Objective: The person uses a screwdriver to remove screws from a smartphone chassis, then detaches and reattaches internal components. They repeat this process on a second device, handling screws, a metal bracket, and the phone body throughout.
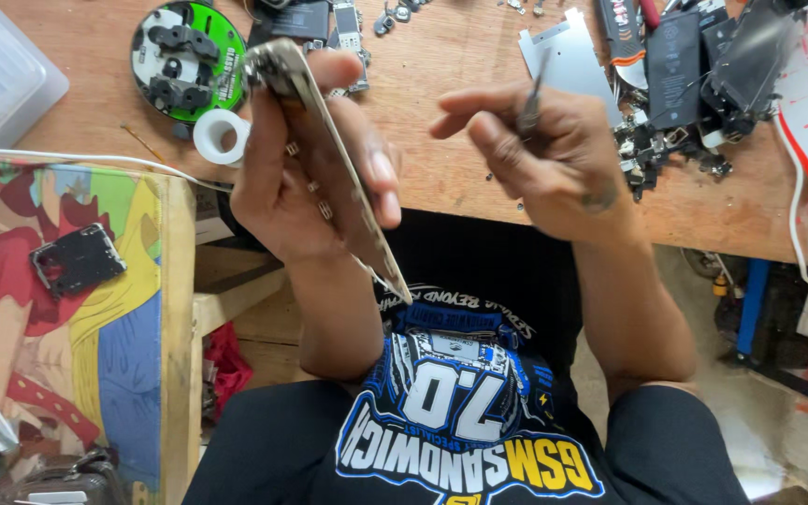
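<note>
**Phone Frame Up, Thin Tool Ready**

Left hand [296, 173] in the middle of the frame, fingers [381, 173] wrapped tight around a phone frame [334, 154]. Frame turned on its edge, lifted above the desk [451, 56], one end near the top of the frame, the other pointing down at the black shirt [460, 411]. Right hand [544, 154] just beside it, fingers pinched shut on a thin dark tool [530, 108], tip up, not touching the frame.

Probably best to hold the frame still, bring the tool in slowly, push softly.

Round green holder [189, 58] and white tape roll [220, 136] in the upper left. Flat black battery [673, 79] and small dark parts [652, 154] in the upper right. Grey metal plate [572, 58] near them.
</note>
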